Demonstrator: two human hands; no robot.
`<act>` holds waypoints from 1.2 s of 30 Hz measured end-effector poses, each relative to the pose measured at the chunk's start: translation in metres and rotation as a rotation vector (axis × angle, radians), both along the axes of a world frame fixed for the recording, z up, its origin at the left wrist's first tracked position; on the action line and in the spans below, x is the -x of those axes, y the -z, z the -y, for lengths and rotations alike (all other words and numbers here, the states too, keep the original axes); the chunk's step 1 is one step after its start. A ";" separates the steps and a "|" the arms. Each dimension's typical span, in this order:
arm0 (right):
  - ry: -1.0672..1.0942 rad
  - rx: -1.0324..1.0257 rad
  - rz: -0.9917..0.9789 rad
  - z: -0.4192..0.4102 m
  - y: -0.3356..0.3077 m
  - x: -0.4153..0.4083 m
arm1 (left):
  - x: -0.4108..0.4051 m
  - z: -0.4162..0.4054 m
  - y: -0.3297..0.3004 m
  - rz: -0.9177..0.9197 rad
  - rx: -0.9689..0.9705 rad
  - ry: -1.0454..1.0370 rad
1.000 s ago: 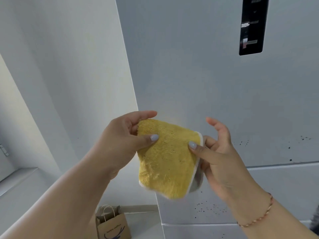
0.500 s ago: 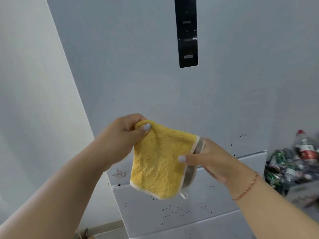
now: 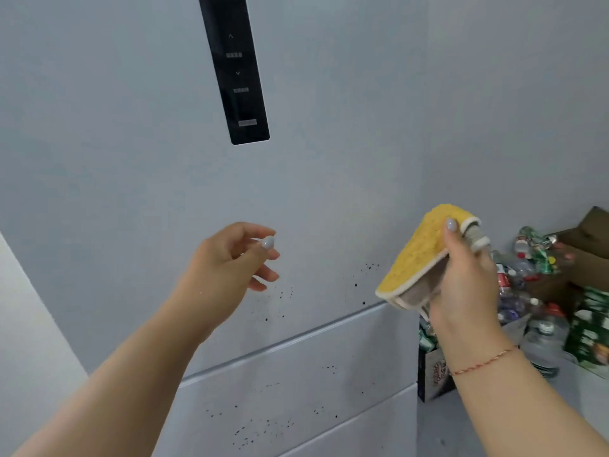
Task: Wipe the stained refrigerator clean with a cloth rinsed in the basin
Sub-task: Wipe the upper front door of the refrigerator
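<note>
At right of frame, right hand point(image 3: 468, 285): grip closed round a folded yellow cloth point(image 3: 418, 255), thumb laid across the yellow face, fingers behind; white edging and a grey-brown underside show at the lower fold. Cloth held in the air in front of the refrigerator point(image 3: 329, 179), near its right edge, not touching the door. Thin red bracelet point(image 3: 484, 361) on the same wrist.

Left of centre, left hand point(image 3: 230, 265): grip loose, fingers lightly curled, holding nothing, well apart from the cloth, raised before the door.

Refrigerator: pale grey front filling most of the view. Black control panel point(image 3: 235, 67), tall and narrow, set in the upper door. Dark specks point(image 3: 280, 298) scattered on the upper door just above the seam, between and below the two hands; more specks point(image 3: 260, 427) on the drawer front beneath.

Right of the refrigerator: heap of plastic bottles and cans point(image 3: 527, 268), with a brown cardboard box point(image 3: 590, 245) behind it.
</note>
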State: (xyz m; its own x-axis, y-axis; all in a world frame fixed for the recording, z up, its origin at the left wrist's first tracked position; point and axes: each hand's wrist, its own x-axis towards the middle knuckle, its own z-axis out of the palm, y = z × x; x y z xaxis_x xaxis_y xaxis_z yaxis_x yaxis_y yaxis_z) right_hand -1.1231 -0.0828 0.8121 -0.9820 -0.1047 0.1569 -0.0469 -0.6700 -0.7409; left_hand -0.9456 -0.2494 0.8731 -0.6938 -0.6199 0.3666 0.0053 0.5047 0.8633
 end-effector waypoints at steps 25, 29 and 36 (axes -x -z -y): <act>0.504 -0.903 -0.760 0.134 0.117 0.025 | -0.038 0.032 0.006 -0.181 -0.072 -0.202; 0.509 -0.895 -0.904 0.158 0.120 -0.015 | -0.059 0.040 0.006 -0.206 -0.079 -0.252; 0.535 -0.863 -1.208 0.207 0.120 -0.082 | -0.106 0.061 0.005 -0.199 -0.099 -0.341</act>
State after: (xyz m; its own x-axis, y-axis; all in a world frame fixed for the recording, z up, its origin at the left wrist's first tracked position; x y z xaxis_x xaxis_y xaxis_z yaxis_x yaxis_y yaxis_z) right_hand -1.0415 -0.2893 0.6922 -0.2775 -0.2690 0.9223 -0.9522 0.2048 -0.2267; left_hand -0.8397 -0.3100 0.8678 -0.3635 -0.8413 0.4001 0.0237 0.4210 0.9068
